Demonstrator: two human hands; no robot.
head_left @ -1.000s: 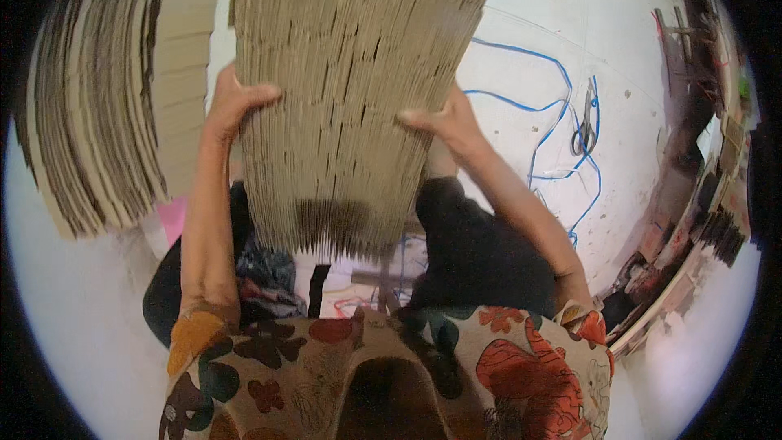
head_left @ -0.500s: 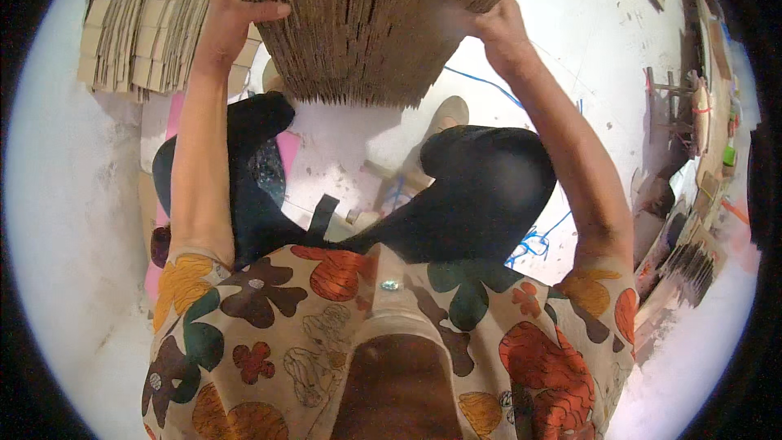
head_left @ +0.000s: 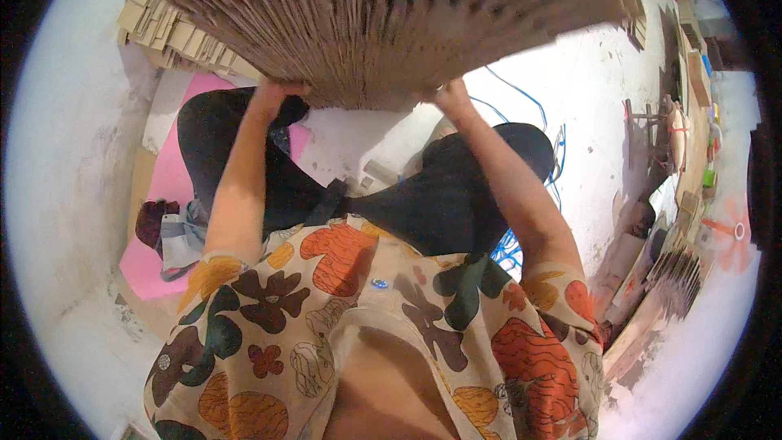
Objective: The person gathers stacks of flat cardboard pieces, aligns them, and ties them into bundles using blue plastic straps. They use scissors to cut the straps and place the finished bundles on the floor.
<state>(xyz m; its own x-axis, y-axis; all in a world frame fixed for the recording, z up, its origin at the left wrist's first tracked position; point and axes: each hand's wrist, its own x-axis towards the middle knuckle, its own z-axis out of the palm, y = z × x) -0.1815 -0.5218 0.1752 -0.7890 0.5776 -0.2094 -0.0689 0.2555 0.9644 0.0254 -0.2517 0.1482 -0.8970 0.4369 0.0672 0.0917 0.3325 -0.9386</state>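
A thick stack of brown cardboard sheets (head_left: 366, 33) is held up in front of me, its edges fanned out toward the top. My left hand (head_left: 281, 91) grips its lower left corner, the thumb lying against the near edges. At the lower right corner my right hand (head_left: 450, 96) is closed on the same stack; its fingers are partly hidden behind the cardboard and slightly blurred. Beneath the stack are my bent legs in dark trousers (head_left: 440, 204).
More cardboard stacks (head_left: 175, 37) stand at the far left. A pink sheet (head_left: 155, 265) lies on the floor beside a grey-and-white cloth bundle (head_left: 183, 236). Blue cord (head_left: 521, 94) runs across the floor at right. A wooden stool (head_left: 648, 118) and a fan (head_left: 733, 232) are farther right.
The cardboard stack has come nearer and spread wider at the top. Both hands have moved down and closer together, still on it. The view has shifted, showing more of the pink sheet.
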